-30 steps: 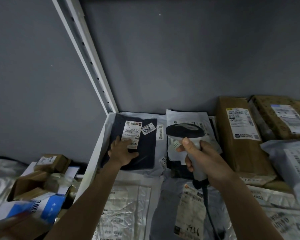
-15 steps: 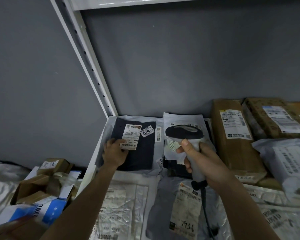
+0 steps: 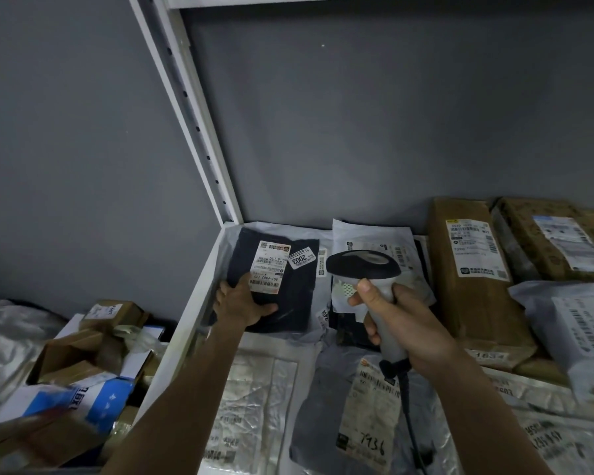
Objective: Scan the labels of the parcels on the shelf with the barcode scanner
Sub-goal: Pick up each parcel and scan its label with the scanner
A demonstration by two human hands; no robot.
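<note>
Scanner (image 3: 364, 269): sitting upright in the right hand (image 3: 410, 332), fingers wrapping its pale handle and thumb lying up the front just under the dark oval head; head is hovering above the white mailer (image 3: 378, 240), just right of the dark parcel (image 3: 282, 296).
Dark parcel: lying flat in the back left corner of the shelf (image 3: 186, 323), the left hand (image 3: 242, 305) resting on its lower left part, thumb spreading right over the parcel face, fingers at its left edge; whether they are curling under it I cannot tell.
Label (image 3: 270, 267): sitting just above the left hand, fingertips touching its lower left corner, left of the scanner head.
Count: one scanner, two hands, two stickers on the dark parcel, namely the long white label and a small tag (image 3: 300, 258) reading 2003.
Other parcels: two brown boxes (image 3: 474, 279) standing at the right, a grey bag (image 3: 570, 323) in front of them, a bag marked 7936 (image 3: 367, 413) lying under the right wrist.
Look of scanner: dark rim, grey window, pale grip, black cable (image 3: 410, 416) hanging from the base.
Look of label: white, printed barcodes, tilting slightly.
</note>
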